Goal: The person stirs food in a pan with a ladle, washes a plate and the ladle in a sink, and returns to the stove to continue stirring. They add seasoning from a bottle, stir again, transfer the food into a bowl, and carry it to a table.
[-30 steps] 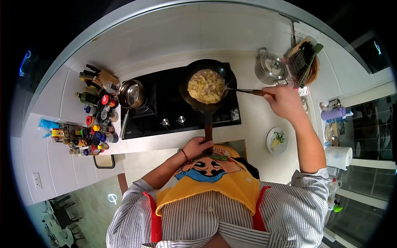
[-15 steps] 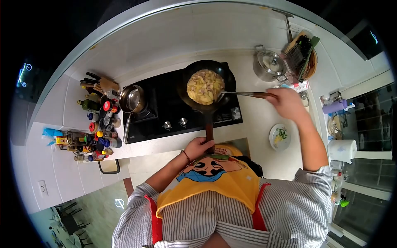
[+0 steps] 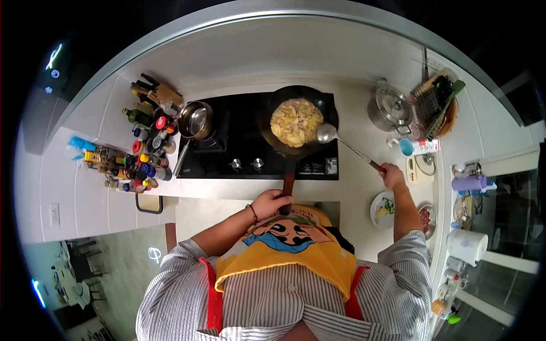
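Note:
A dark wok [image 3: 297, 91] sits on the right side of the black cooktop, filled with pale yellow slices and pinkish pieces of food [image 3: 296, 122] in some liquid. My left hand [image 3: 269, 204] is wrapped round the wok's wooden handle [image 3: 288, 181], close to the apron. In my right hand [image 3: 392, 177] is the wooden end of a long metal ladle [image 3: 355, 150]. Its round bowl rests at or just above the wok's right rim, beside the food. A white plate [image 3: 376, 216] with chopped green and yellow bits lies left of my right forearm.
A small saucepan [image 3: 196, 136] stands on the left burner of the cooktop [image 3: 244, 136]. Seasoning bottles [image 3: 149, 165] and a knife block [image 3: 166, 95] crowd the left. On the right are a lidded pot [image 3: 392, 108], a blue-lined cup [image 3: 406, 147] and a bowl of reddish food [image 3: 434, 224].
My right hand has come down toward me, and the ladle's bowl has moved from the food out to the wok's right rim. My left hand keeps its grip on the handle.

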`<move>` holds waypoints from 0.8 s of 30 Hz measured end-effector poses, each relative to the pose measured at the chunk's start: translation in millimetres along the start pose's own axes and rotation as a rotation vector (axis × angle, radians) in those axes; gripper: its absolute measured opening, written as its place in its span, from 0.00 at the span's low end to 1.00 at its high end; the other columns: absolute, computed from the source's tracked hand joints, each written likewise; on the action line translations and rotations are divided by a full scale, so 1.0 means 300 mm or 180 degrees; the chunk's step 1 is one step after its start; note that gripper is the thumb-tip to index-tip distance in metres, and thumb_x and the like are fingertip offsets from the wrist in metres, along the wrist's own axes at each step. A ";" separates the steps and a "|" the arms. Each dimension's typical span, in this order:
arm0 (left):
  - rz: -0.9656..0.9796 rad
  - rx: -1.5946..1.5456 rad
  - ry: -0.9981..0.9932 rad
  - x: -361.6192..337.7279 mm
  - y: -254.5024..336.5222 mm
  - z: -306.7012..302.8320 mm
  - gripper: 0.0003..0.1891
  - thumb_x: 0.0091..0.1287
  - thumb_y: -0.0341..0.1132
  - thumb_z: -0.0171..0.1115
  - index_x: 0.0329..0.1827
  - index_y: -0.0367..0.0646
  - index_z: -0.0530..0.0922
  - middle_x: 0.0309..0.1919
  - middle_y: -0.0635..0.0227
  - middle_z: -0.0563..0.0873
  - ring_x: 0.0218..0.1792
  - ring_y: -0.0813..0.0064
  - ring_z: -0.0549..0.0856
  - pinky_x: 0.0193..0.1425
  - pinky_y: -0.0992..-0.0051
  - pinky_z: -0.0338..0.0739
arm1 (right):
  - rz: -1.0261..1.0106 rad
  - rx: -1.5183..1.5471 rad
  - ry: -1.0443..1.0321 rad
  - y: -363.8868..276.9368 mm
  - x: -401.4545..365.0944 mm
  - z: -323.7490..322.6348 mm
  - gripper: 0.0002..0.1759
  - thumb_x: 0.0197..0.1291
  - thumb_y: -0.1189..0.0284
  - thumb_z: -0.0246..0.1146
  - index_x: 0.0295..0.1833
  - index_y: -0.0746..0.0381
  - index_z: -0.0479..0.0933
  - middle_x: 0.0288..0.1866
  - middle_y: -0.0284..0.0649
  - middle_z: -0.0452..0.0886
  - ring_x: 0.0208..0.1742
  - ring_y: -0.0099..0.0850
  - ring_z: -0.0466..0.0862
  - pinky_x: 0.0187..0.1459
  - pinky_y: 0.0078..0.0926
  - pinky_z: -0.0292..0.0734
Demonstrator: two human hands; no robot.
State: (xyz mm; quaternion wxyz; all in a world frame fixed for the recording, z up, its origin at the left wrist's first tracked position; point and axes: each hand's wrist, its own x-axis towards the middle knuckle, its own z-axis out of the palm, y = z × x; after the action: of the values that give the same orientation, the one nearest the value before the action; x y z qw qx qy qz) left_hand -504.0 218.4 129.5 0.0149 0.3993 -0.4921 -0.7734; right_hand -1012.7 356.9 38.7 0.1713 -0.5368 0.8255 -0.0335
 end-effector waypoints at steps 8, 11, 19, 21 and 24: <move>0.0150 0.0073 0.0544 -0.050 -0.042 0.015 0.21 0.73 0.53 0.66 0.53 0.42 0.85 0.29 0.73 0.85 0.21 0.82 0.79 0.24 0.79 0.73 | -0.0120 -0.0474 0.0627 -0.065 0.079 0.184 0.31 0.70 0.50 0.65 0.64 0.65 0.81 0.63 0.58 0.81 0.68 0.56 0.77 0.69 0.52 0.72; 0.0162 0.0033 0.0673 -0.066 -0.061 0.021 0.22 0.73 0.53 0.67 0.52 0.42 0.86 0.33 0.72 0.86 0.32 0.81 0.82 0.36 0.76 0.78 | -0.1230 0.0407 0.0924 -0.382 -0.071 -0.020 0.17 0.65 0.70 0.68 0.57 0.66 0.81 0.56 0.51 0.82 0.60 0.48 0.80 0.65 0.44 0.74; 0.0664 -0.0589 0.0665 -0.108 -0.124 0.047 0.24 0.72 0.49 0.68 0.59 0.37 0.84 0.44 0.67 0.89 0.46 0.75 0.85 0.54 0.73 0.80 | -0.0851 0.3348 -0.3217 -0.904 -0.548 -0.097 0.18 0.65 0.78 0.68 0.61 0.66 0.80 0.59 0.41 0.85 0.60 0.35 0.84 0.64 0.33 0.77; 0.0504 -0.0930 0.0421 -0.156 -0.124 -0.003 0.28 0.71 0.49 0.68 0.66 0.37 0.81 0.49 0.65 0.89 0.48 0.72 0.87 0.57 0.73 0.80 | -0.1072 0.3054 -0.3260 -0.947 -0.535 -0.128 0.18 0.66 0.77 0.68 0.60 0.66 0.80 0.59 0.40 0.85 0.59 0.35 0.84 0.64 0.33 0.77; 0.0412 -0.0826 0.0317 -0.258 -0.145 -0.117 0.31 0.71 0.47 0.68 0.71 0.36 0.78 0.55 0.60 0.88 0.53 0.69 0.87 0.60 0.73 0.81 | -0.1226 0.2839 -0.3113 -1.018 -0.546 -0.149 0.16 0.67 0.77 0.68 0.60 0.67 0.80 0.59 0.40 0.86 0.58 0.34 0.85 0.63 0.33 0.77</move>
State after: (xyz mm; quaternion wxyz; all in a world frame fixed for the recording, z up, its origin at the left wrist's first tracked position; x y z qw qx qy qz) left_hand -413.1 246.8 135.5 0.1405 0.3993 -0.4114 -0.8072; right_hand -700.0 369.3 194.1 0.7196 -0.5055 0.4505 -0.1538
